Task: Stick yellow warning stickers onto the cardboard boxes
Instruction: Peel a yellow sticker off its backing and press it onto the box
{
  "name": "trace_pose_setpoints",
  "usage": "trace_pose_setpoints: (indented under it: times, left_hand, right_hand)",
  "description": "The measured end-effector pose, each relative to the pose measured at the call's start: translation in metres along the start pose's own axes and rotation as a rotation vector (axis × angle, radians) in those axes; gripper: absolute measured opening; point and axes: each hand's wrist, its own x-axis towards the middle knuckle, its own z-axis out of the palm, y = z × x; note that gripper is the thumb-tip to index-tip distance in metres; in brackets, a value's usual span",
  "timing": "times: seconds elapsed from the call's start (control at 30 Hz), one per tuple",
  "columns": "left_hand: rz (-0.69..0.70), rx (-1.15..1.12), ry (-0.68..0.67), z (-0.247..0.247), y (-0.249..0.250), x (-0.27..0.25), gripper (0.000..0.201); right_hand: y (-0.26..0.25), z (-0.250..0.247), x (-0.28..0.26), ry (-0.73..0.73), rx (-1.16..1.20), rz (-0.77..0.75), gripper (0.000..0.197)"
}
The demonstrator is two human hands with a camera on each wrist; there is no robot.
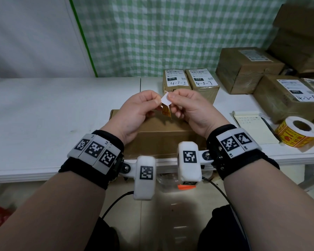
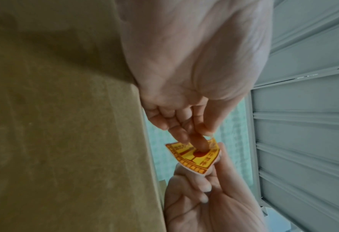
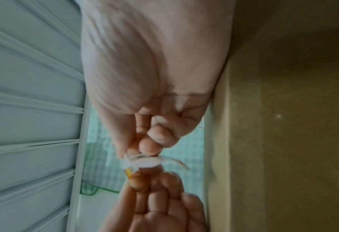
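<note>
Both hands are raised over a plain cardboard box (image 1: 161, 131) at the table's near edge. Between them is a yellow warning sticker (image 1: 166, 111) partly peeled from its white backing paper (image 1: 165, 100). My left hand (image 1: 157, 101) pinches the sticker; in the left wrist view its fingertips (image 2: 201, 145) press the printed yellow sticker (image 2: 194, 157). My right hand (image 1: 171, 98) pinches the backing, seen in the right wrist view as a white backing strip (image 3: 144, 162) under its fingertips (image 3: 144, 146). The box fills the side of both wrist views (image 2: 65, 125) (image 3: 283, 125).
Two small labelled boxes (image 1: 176, 82) (image 1: 202, 84) stand behind the hands. Larger boxes (image 1: 246, 69) (image 1: 286, 98) are stacked at the right. A roll of yellow stickers (image 1: 297, 131) lies beside a notepad (image 1: 254, 127) and pen (image 1: 270, 127). The white table (image 1: 43, 115) stretches left.
</note>
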Motion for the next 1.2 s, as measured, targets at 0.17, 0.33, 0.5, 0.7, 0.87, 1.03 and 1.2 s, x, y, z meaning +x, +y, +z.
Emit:
trace_pose_setpoints:
  times: [0.17,0.33,0.5,0.7,0.87,1.03,1.2]
  left_hand:
    - [-0.013,0.147,0.050,0.007,0.004,0.001,0.035]
    - [0.041,0.227,-0.018,0.009,0.006,-0.002,0.032]
    - [0.024,0.093,-0.045,0.002,0.003,-0.002,0.025]
    - [-0.006,-0.044,-0.074,-0.008,0.001,0.000,0.018]
    - [-0.030,-0.155,-0.073,-0.011,0.000,0.001,0.014]
    - [-0.039,-0.225,-0.059,-0.010,0.001,-0.001,0.022]
    - [-0.012,-0.170,-0.006,-0.008,0.001,-0.002,0.019]
  right_hand:
    - [0.000,0.003,0.000,-0.011,-0.029,-0.009,0.031]
    - [0.001,0.006,-0.001,-0.042,-0.069,-0.023,0.030]
    - [0.004,0.007,0.002,-0.081,0.024,-0.026,0.024]
    - [0.005,0.012,0.006,-0.085,0.231,0.022,0.022]
    - [0.009,0.012,0.010,-0.082,0.365,0.038,0.017]
    - [0.007,0.011,0.009,-0.064,0.424,0.041,0.019]
    - [-0.001,0.015,0.008,-0.011,0.313,0.078,0.021]
